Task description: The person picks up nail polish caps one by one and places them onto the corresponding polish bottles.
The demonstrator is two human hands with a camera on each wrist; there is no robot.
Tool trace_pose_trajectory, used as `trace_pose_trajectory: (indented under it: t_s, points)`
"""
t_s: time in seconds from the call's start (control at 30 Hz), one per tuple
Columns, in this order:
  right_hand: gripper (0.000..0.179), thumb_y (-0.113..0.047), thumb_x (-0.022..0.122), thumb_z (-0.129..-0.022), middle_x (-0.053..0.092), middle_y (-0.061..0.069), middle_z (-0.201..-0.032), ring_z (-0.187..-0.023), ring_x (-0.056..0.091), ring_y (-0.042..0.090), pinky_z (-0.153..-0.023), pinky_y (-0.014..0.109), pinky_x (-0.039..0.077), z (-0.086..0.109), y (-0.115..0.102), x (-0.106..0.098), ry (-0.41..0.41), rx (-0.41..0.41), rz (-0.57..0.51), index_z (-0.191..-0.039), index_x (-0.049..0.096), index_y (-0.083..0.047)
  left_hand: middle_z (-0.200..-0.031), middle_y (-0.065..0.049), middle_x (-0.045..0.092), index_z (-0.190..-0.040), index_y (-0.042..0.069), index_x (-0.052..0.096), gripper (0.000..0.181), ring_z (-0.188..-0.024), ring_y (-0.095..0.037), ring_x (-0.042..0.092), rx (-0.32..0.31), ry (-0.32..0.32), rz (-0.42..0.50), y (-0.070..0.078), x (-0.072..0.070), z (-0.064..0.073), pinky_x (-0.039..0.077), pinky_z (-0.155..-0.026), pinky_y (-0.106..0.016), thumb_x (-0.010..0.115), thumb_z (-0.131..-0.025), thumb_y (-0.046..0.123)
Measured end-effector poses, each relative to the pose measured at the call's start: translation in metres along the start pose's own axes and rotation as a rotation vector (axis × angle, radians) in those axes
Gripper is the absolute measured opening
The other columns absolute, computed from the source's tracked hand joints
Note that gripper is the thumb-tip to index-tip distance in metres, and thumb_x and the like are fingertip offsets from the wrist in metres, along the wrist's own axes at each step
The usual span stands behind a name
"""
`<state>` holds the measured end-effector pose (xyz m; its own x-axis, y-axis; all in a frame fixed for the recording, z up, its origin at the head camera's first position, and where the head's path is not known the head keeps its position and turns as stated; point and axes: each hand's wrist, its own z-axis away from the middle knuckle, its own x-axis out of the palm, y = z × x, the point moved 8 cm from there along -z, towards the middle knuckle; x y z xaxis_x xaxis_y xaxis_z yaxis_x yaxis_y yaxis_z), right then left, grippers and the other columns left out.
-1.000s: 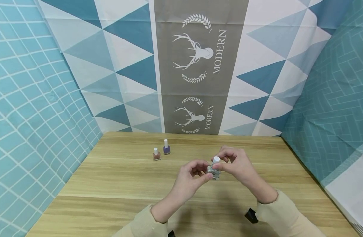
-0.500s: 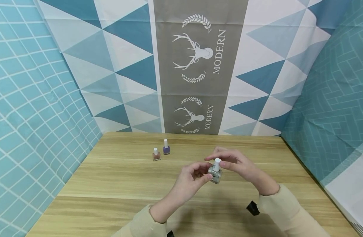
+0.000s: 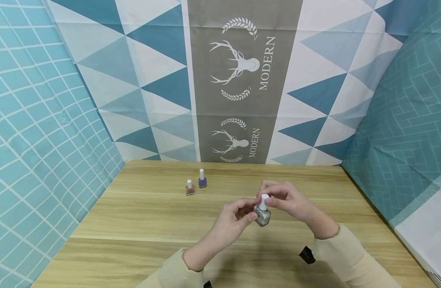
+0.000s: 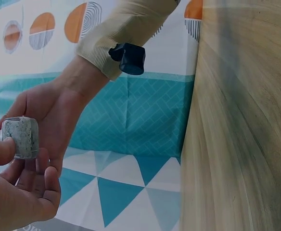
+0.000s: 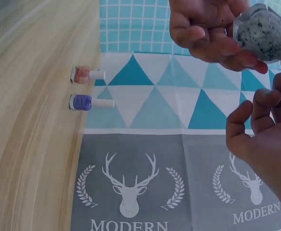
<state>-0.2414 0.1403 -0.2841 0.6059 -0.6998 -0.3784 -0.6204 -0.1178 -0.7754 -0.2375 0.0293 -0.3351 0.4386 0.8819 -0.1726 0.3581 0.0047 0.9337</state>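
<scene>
A nail polish bottle [image 3: 262,216] with speckled grey-white contents and a white cap [image 3: 264,201] is held above the table, slightly tilted. My left hand [image 3: 232,223] grips its glass body between thumb and fingers. At the cap, the thumb and index finger of my right hand [image 3: 291,203] pinch it from the right. In the left wrist view the bottle [image 4: 23,138] shows its flat base, and the cap is hidden. The right wrist view shows the bottle [image 5: 264,33] at the upper right, its cap partly cut off by the frame edge.
Two more nail polish bottles stand upright toward the back left of the wooden table [image 3: 141,224]: a reddish-brown one [image 3: 190,189] and a purple one [image 3: 202,182]. Patterned cloth hangs at the back and both sides. A black clip-like piece [image 3: 307,255] sits at the right sleeve.
My right fingers came off the cap, opened somewhat, then closed round it again. The bottle has shifted slightly toward me and its glass body shows more now. The two standing bottles stay put.
</scene>
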Motion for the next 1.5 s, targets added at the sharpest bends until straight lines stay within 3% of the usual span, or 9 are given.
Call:
trace_pose_trajectory:
  t_s: [0.2, 0.63, 0.9, 1.1, 1.33, 1.5]
  points:
    - [0.016, -0.009, 0.055, -0.095, 0.057, 0.009, -0.089, -0.084, 0.053, 0.015, -0.066, 0.031, 0.050, 0.002, 0.003, -0.003, 0.086, 0.055, 0.021, -0.098, 0.067, 0.002, -0.114, -0.010, 0.065, -0.121, 0.003, 0.060, 0.032, -0.096, -0.015, 0.061, 0.003, 0.007, -0.013, 0.000, -0.001, 0.000, 0.050, -0.083, -0.022, 0.061, -0.090, 0.010]
    - [0.012, -0.003, 0.064, -0.088, 0.059, 0.002, -0.084, -0.079, 0.053, 0.015, -0.063, 0.028, 0.050, 0.010, 0.005, -0.011, 0.295, 0.187, 0.149, -0.096, 0.073, -0.001, -0.100, -0.004, 0.066, -0.110, 0.009, 0.064, 0.028, -0.088, -0.013, 0.059, -0.017, 0.081, -0.058, -0.002, -0.006, 0.000, 0.050, -0.077, -0.024, 0.069, -0.086, 0.022]
    - [0.010, -0.002, 0.072, -0.081, 0.056, -0.001, -0.077, -0.070, 0.045, 0.014, -0.055, 0.028, 0.041, 0.012, 0.001, -0.016, 0.431, 0.205, 0.256, -0.091, 0.074, -0.003, -0.096, -0.002, 0.066, -0.107, 0.012, 0.065, 0.026, -0.085, -0.012, 0.059, -0.021, 0.122, -0.067, -0.002, -0.010, -0.001, 0.051, -0.076, -0.027, 0.072, -0.084, 0.022]
    - [0.010, -0.001, 0.075, -0.077, 0.051, -0.002, -0.069, -0.067, 0.043, 0.012, -0.056, 0.027, 0.038, 0.013, -0.002, -0.017, 0.513, 0.191, 0.321, -0.086, 0.075, -0.005, -0.093, -0.003, 0.065, -0.104, 0.011, 0.065, 0.025, -0.082, -0.012, 0.059, -0.005, 0.145, -0.065, 0.000, -0.011, -0.002, 0.051, -0.073, -0.024, 0.074, -0.082, 0.018]
    - [0.012, 0.000, 0.078, -0.072, 0.048, -0.001, -0.065, -0.066, 0.042, 0.012, -0.060, 0.028, 0.037, 0.013, -0.006, -0.016, 0.561, 0.172, 0.347, -0.082, 0.075, -0.005, -0.090, -0.001, 0.065, -0.101, 0.013, 0.065, 0.024, -0.080, -0.012, 0.058, 0.002, 0.163, -0.043, 0.001, -0.013, -0.001, 0.051, -0.072, -0.025, 0.076, -0.079, 0.014]
    - [0.013, -0.004, 0.077, -0.076, 0.050, -0.002, -0.070, -0.071, 0.044, 0.012, -0.061, 0.026, 0.037, 0.012, -0.003, -0.015, 0.504, 0.209, 0.359, -0.087, 0.074, -0.008, -0.091, -0.003, 0.064, -0.101, 0.012, 0.065, 0.024, -0.080, -0.012, 0.058, 0.013, 0.166, -0.049, 0.002, -0.014, -0.001, 0.051, -0.072, -0.025, 0.075, -0.080, 0.016]
